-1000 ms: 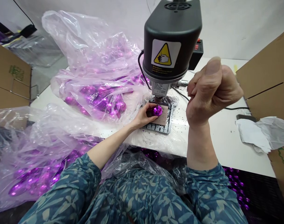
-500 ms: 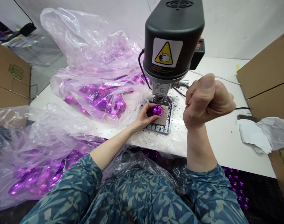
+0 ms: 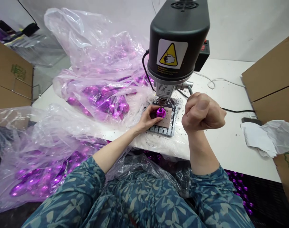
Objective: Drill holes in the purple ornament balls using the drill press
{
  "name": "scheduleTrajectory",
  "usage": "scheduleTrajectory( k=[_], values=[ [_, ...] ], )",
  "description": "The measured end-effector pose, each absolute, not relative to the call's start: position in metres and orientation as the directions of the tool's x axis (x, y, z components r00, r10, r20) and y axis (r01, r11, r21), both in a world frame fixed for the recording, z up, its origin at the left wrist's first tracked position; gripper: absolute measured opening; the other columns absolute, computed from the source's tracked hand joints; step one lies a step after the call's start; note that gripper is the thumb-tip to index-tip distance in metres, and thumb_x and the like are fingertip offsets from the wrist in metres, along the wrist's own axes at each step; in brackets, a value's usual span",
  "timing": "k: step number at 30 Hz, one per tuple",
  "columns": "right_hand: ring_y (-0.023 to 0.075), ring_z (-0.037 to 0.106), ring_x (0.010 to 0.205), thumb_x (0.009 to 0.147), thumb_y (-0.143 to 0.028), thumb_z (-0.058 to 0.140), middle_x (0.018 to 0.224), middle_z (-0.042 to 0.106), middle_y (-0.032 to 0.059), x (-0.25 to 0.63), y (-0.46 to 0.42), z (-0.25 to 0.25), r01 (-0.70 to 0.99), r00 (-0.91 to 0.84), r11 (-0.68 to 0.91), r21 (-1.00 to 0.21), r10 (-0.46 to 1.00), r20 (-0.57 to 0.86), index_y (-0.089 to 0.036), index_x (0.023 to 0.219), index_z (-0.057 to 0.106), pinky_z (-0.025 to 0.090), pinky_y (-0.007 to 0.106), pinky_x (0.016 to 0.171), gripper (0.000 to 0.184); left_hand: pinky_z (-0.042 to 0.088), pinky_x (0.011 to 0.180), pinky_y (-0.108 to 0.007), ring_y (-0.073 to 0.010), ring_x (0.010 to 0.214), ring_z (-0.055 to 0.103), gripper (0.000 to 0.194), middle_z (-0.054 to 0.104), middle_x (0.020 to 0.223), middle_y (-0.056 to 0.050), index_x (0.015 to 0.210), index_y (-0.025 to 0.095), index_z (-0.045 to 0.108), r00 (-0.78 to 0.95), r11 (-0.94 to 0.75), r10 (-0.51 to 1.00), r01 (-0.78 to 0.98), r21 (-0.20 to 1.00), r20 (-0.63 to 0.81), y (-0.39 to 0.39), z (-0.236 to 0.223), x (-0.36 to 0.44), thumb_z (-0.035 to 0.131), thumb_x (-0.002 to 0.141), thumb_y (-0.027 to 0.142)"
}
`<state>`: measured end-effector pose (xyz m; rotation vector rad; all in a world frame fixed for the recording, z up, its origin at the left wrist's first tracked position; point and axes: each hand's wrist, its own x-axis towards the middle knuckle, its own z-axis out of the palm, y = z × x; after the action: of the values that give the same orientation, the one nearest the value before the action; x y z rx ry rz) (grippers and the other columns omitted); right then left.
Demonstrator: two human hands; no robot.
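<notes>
My left hand [image 3: 149, 117] pinches a shiny purple faceted ball [image 3: 161, 112] between thumb and fingers. The ball rests on a brown square pad on the metal base plate [image 3: 167, 132] of a black bench drill press [image 3: 180, 34]. Directly above the ball is the chuck [image 3: 162, 100]; whether the bit touches the ball is too small to tell. My right hand [image 3: 202, 112] is closed in a fist at the end of the press's feed lever [image 3: 190, 89], whose grip is hidden inside the fingers. Dark shavings lie around the base.
Clear plastic bags [image 3: 99, 98] of purple balls cover the table's left side, with another bag [image 3: 40, 171] below its edge. Cardboard boxes [image 3: 274, 79] stand at the right and left. White paper [image 3: 258, 136] and cables [image 3: 239, 110] lie at right. More purple balls [image 3: 241, 193] show below the table.
My right hand has moved down and slightly left, and the lever has turned with it. My left hand and the ball stay in place on the pad.
</notes>
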<state>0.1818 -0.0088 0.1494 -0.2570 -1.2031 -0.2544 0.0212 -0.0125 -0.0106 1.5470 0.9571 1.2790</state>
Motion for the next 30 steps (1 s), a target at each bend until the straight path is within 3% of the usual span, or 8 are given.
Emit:
scheduleTrajectory(
  k=[6,14,17,20,22,24,28,30],
  values=[
    [0.0045,0.026,0.036,0.105,-0.019,0.051,0.049,0.028,-0.0085,0.187,-0.007,0.148,0.314,0.197,0.945,0.095,-0.162,0.967,-0.023,0.067,0.024,0.024,0.024,0.035,0.047,0.060,0.110,-0.048,-0.0295,0.120,0.075,0.071,0.076,0.128,-0.013,0.128,0.021,0.066,0.156,-0.337,0.930,0.003,0.942,0.332,-0.012,-0.016,0.022,0.094,0.082,0.067],
    [0.0043,0.029,0.034,0.102,-0.013,0.052,0.048,0.029,-0.0102,0.187,-0.008,0.137,0.299,0.140,0.940,0.167,-0.216,0.966,-0.024,0.068,0.023,0.024,0.024,0.035,0.046,0.061,0.109,-0.046,-0.0294,0.121,0.076,0.069,0.077,0.127,-0.013,0.127,0.021,0.067,0.153,-0.346,0.926,-0.009,0.938,0.344,-0.014,-0.015,0.021,0.097,0.080,0.063],
    [0.0042,0.028,0.034,0.103,-0.013,0.055,0.045,0.026,-0.0105,0.186,-0.013,0.144,0.306,0.161,0.946,0.111,-0.167,0.973,-0.023,0.066,0.024,0.023,0.025,0.036,0.049,0.061,0.108,-0.045,-0.0284,0.119,0.076,0.067,0.077,0.126,-0.012,0.125,0.021,0.067,0.147,-0.352,0.925,-0.014,0.936,0.351,-0.012,-0.015,0.023,0.097,0.082,0.062],
    [0.0038,0.030,0.036,0.107,-0.015,0.054,0.047,0.031,-0.0087,0.183,-0.015,0.171,0.334,0.244,0.940,-0.071,-0.013,0.970,-0.021,0.061,0.035,0.016,0.029,0.039,0.050,0.064,0.103,-0.043,-0.0273,0.115,0.077,0.064,0.077,0.123,-0.012,0.123,0.021,0.067,0.111,-0.352,0.932,0.044,0.935,0.345,-0.013,-0.012,0.025,0.097,0.081,0.059],
    [0.0034,0.030,0.039,0.108,-0.029,0.059,0.048,0.037,-0.0076,0.181,-0.012,0.193,0.313,0.282,0.924,-0.219,0.130,0.950,-0.021,0.059,0.037,0.021,0.030,0.042,0.054,0.064,0.096,-0.040,-0.0253,0.108,0.078,0.058,0.077,0.118,-0.010,0.119,0.020,0.066,0.044,-0.361,0.933,0.146,0.921,0.358,-0.021,-0.006,0.026,0.097,0.083,0.054],
    [0.0029,0.029,0.039,0.105,-0.041,0.061,0.048,0.036,-0.0078,0.178,-0.006,0.209,0.252,0.299,0.932,-0.260,0.180,0.937,-0.021,0.060,0.037,0.024,0.029,0.043,0.055,0.064,0.090,-0.037,-0.0229,0.102,0.077,0.051,0.077,0.113,-0.008,0.118,0.020,0.065,0.006,-0.422,0.901,0.244,0.873,0.434,-0.040,0.001,0.027,0.094,0.087,0.048],
    [0.0022,0.023,0.041,0.096,-0.055,0.063,0.048,0.032,-0.0087,0.171,0.002,0.221,0.229,0.374,0.941,-0.250,0.152,0.915,-0.022,0.059,0.035,0.024,0.029,0.047,0.057,0.065,0.087,-0.036,-0.0229,0.103,0.077,0.045,0.077,0.113,-0.008,0.127,0.022,0.062,0.275,-0.727,0.682,0.147,0.671,0.678,-0.106,0.005,0.025,0.086,0.095,0.043],
    [0.0012,0.023,0.041,0.094,-0.056,0.063,0.047,0.031,-0.0091,0.168,0.001,0.220,0.230,0.405,0.942,-0.245,0.136,0.904,-0.022,0.058,0.034,0.024,0.029,0.050,0.058,0.066,0.085,-0.035,-0.0236,0.101,0.078,0.048,0.078,0.112,-0.011,0.131,0.020,0.063,0.511,-0.783,0.563,0.077,0.617,0.650,-0.141,-0.002,0.020,0.083,0.097,0.047]
  ],
)
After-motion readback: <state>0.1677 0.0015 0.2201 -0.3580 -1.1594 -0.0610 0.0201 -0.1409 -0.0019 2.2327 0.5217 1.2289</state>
